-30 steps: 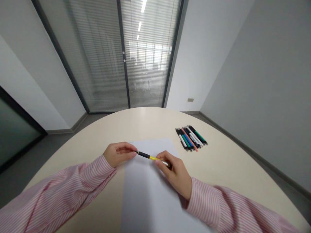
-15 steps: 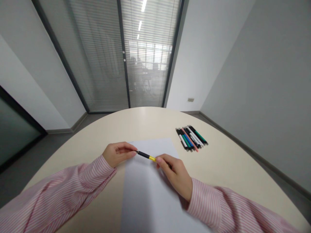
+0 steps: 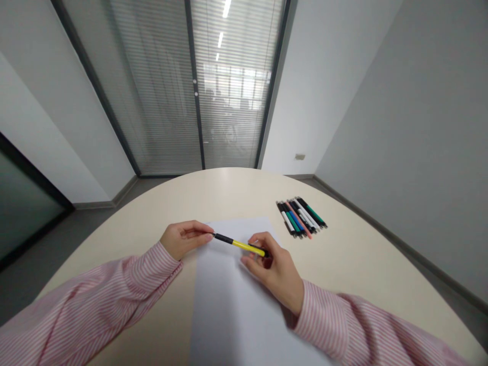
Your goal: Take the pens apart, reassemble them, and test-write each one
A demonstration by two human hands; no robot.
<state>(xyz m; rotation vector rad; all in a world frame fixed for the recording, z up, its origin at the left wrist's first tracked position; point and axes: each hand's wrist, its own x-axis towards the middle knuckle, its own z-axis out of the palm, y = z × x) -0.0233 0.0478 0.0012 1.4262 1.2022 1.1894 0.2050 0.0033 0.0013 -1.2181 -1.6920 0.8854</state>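
Note:
A pen (image 3: 244,245) with a yellow barrel, a black grip and a black far end is held slantwise above a sheet of white paper (image 3: 224,305). My left hand (image 3: 185,239) pinches its tip between thumb and fingertips. Around the pen's other end is my right hand (image 3: 276,267), thumb and index finger spread apart with the yellow barrel passing between them. Whether its other fingers touch the black end I cannot tell.
Several pens (image 3: 301,217) in black, white, green, blue and pink lie side by side on the right of the round cream table (image 3: 229,190). Behind the table stand a glass partition with blinds (image 3: 232,127) and grey walls.
My right thumb and index finger have parted from their pinch on the pen, uncovering more of the yellow barrel. My left hand keeps its hold, nearly still.

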